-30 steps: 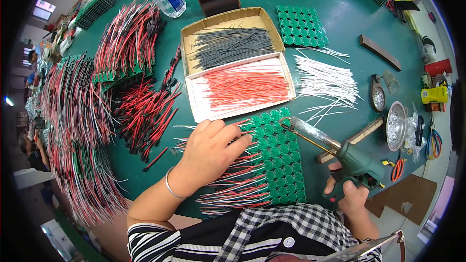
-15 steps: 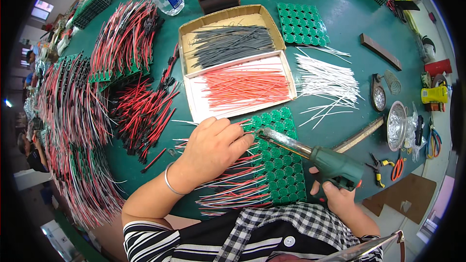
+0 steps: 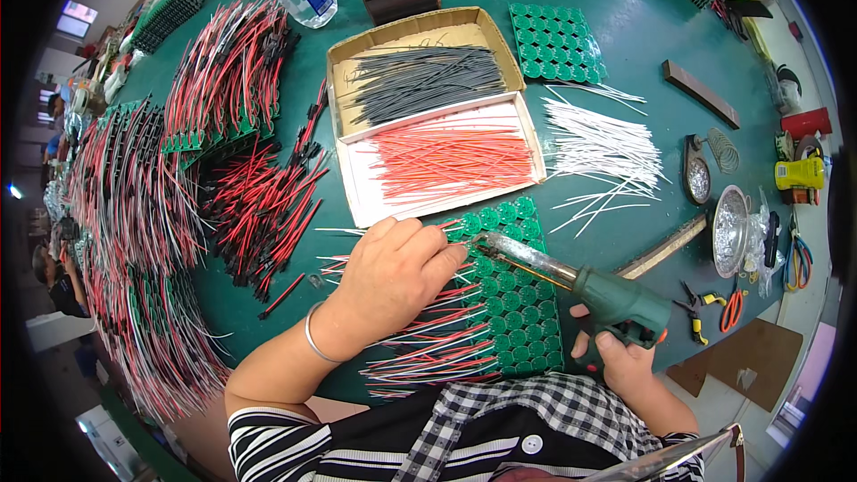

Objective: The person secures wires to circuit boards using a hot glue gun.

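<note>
My left hand [image 3: 393, 272] is closed, fingertips pinched at the upper left edge of a panel of round green circuit boards [image 3: 513, 330]. What it pinches looks like a thin wire, mostly hidden by the fingers. In my right hand [image 3: 620, 361] is a green soldering gun [image 3: 620, 303], its metal tip touching or just above the panel beside my left fingertips. Red, white and black wires [image 3: 428, 348] stick out to the left from the panel's left side, partly under my left hand.
Beyond the panel, a cardboard box [image 3: 337, 94] holds black and red wires. White wires [image 3: 603, 147] lie to its right, near another green panel [image 3: 555, 43]. Wired boards [image 3: 134, 187] pile up at left. A metal dish [image 3: 730, 232], pliers [image 3: 692, 312] and scissors [image 3: 732, 305] lie at right.
Almost nothing differs. The soldering gun's body has shifted very slightly to the right, its tip staying by my left fingertips.
</note>
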A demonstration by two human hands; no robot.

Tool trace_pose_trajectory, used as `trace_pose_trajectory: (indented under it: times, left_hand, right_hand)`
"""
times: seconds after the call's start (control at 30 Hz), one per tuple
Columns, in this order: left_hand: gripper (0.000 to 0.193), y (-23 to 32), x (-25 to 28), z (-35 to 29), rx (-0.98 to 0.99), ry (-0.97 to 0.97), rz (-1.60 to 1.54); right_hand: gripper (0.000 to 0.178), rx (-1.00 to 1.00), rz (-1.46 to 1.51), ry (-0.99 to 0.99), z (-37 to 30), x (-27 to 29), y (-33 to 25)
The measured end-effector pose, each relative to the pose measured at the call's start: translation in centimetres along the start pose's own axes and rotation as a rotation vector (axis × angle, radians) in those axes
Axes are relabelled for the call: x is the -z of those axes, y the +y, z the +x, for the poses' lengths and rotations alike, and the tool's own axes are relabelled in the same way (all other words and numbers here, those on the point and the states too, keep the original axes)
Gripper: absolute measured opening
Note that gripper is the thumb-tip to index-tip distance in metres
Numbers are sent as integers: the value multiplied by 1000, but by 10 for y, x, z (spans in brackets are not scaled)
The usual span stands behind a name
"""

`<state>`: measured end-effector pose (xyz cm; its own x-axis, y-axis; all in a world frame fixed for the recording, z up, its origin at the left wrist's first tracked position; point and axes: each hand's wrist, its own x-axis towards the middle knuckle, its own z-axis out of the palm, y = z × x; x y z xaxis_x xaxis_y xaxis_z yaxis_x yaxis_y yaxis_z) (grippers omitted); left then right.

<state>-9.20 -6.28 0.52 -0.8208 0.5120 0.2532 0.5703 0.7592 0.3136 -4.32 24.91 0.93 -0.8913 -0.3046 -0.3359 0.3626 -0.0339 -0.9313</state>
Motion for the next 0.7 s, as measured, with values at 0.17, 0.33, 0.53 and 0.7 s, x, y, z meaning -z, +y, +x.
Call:
trace_pose_trajectory:
  times: [0.17, 0.33, 0.53, 0.7]
  left_hand:
    - [21, 8, 2, 1, 1, -33, 133]
    - [21, 18, 2, 1, 42, -68, 220]
    - [17, 15, -3, -2, 25, -1, 221]
    - [20, 16, -1, -2, 61, -32, 171]
  right_hand:
    - [45, 42, 123, 16, 0, -4, -6]
    - [45, 34, 129, 9, -1, -1, -4]
    - [51, 42, 87, 21, -2, 1, 3]
    - [58, 49, 25, 8, -4, 6, 9]
